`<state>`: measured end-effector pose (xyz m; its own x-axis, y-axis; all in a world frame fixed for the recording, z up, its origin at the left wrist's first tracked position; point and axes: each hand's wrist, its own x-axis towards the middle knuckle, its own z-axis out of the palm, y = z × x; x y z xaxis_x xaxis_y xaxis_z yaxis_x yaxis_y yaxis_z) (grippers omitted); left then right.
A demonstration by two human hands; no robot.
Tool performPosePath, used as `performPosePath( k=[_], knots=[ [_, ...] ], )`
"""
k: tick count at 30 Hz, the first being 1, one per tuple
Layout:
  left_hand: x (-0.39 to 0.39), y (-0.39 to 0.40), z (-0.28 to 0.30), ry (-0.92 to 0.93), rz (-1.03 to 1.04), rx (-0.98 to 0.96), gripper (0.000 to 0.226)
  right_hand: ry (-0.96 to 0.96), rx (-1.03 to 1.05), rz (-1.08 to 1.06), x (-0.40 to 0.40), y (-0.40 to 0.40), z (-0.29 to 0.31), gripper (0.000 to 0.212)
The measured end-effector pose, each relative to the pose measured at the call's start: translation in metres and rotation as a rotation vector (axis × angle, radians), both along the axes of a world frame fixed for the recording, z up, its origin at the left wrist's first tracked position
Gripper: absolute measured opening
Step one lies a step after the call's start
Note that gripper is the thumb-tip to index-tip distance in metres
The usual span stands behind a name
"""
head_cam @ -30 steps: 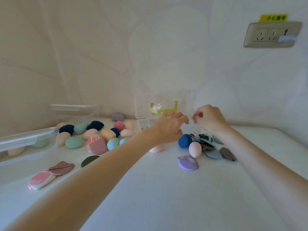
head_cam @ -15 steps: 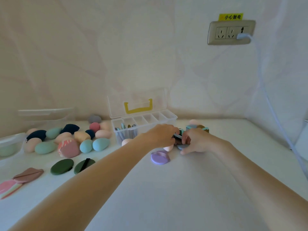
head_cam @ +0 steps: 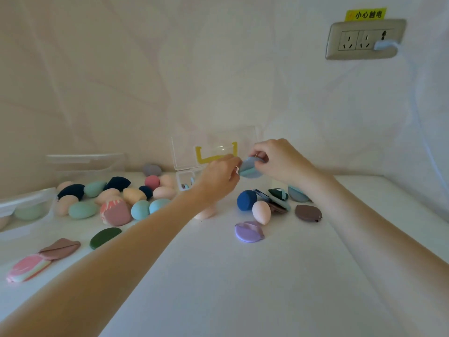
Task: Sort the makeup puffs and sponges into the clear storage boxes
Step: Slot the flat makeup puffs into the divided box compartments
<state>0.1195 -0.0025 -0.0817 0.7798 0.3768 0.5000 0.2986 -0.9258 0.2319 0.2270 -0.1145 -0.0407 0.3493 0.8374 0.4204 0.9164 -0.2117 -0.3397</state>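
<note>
Blue-grey and flat, the puff (head_cam: 250,169) sits lifted above the counter (head_cam: 243,276), pinched between both your hands. Your left hand (head_cam: 220,177) pinches its left edge with curled fingers, and your right hand (head_cam: 279,160) curls its thumb and fingers round the upper right edge. The two hands are close together, joined only by the puff.

Just behind them, against the counter's back edge, the clear compartment box (head_cam: 187,181) stands with its lid (head_cam: 213,147) raised upright, a yellow handle on it; a few small bluish pieces show in one compartment, too small to name.

Below your right hand lies a small cluster: a dark blue sponge (head_cam: 246,200), a pale pink egg sponge (head_cam: 261,211) touching it, a stack of flat puffs (head_cam: 279,199) just beside them, a brown puff (head_cam: 308,213) to the right, and a lilac puff (head_cam: 249,231) nearer the front.

Toward the counter's left side a larger heap of egg sponges (head_cam: 116,198) in teal, peach, pink and navy is spread out. Near the left edge sits a clear storage box (head_cam: 26,207) holding a green sponge. In front of the heap lie a dark green puff (head_cam: 105,237), a mauve puff (head_cam: 60,248) and a pink striped puff (head_cam: 29,267).

A wall socket (head_cam: 365,39) with a plug in it is mounted at upper right.
</note>
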Motion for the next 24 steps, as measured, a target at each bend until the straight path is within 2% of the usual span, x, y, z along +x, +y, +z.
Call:
performPosePath(
  k=[4,7,9,13,16,18,20,24],
  knots=[
    [-0.028,0.027,0.001,-0.03,0.05,-0.127,0.029,0.199,0.101,0.006,-0.011,0.028,-0.012,0.022],
    [-0.044,0.041,-0.001,0.148,0.05,-0.194,0.03,0.328,0.175,-0.013,-0.013,0.046,-0.023,0.019],
    [-0.048,0.044,-0.003,0.262,0.038,-0.178,0.037,0.383,0.218,-0.026,-0.015,0.056,-0.028,0.018],
    [-0.052,0.051,-0.003,0.344,0.026,-0.127,0.044,0.459,0.295,-0.075,-0.022,0.073,-0.036,0.014],
    [-0.056,0.056,-0.003,0.44,0.024,-0.031,0.048,0.485,0.278,-0.093,-0.032,0.086,-0.042,0.013],
    [-0.058,0.06,-0.006,0.499,0.03,0.1,0.049,0.41,0.241,-0.11,-0.039,0.092,-0.046,0.011],
    [-0.059,0.064,-0.012,0.522,0.049,0.206,0.046,0.225,0.179,-0.14,-0.044,0.095,-0.046,0.013],
    [-0.059,0.068,-0.016,0.513,0.065,0.227,0.045,-0.101,0.04,-0.148,-0.057,0.096,-0.041,0.022]
  ],
)
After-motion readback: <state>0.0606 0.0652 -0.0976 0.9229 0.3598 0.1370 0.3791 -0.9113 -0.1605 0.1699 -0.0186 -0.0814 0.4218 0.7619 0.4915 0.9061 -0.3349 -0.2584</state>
